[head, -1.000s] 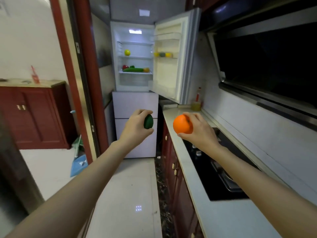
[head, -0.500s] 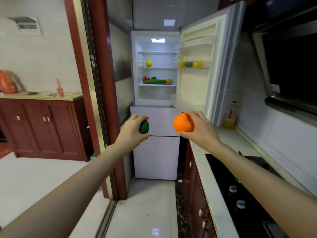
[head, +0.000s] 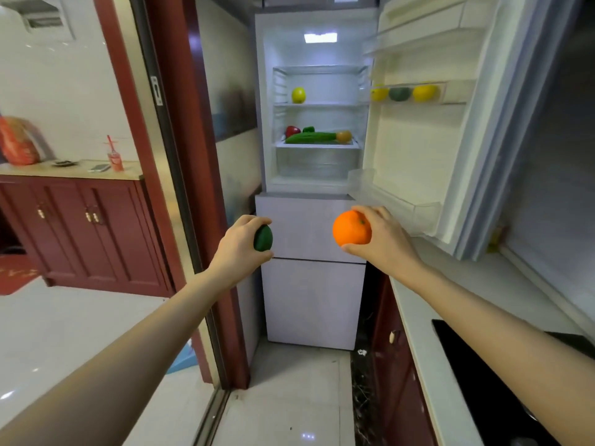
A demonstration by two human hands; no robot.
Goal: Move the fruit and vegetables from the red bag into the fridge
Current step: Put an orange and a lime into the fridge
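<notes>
Your left hand (head: 240, 249) is wrapped around a dark green fruit (head: 263, 238), your right hand (head: 381, 238) cups an orange (head: 351, 228), both held out short of the open fridge (head: 317, 185). With neither hand free, crowding the shelf (head: 317, 143) risks nudging the cucumber (head: 310, 137) off, or letting the orange roll out

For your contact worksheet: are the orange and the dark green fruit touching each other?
Apart. The head view shows the orange in the right hand and the dark green fruit in the left hand, with bare fridge drawer front between them.
</notes>
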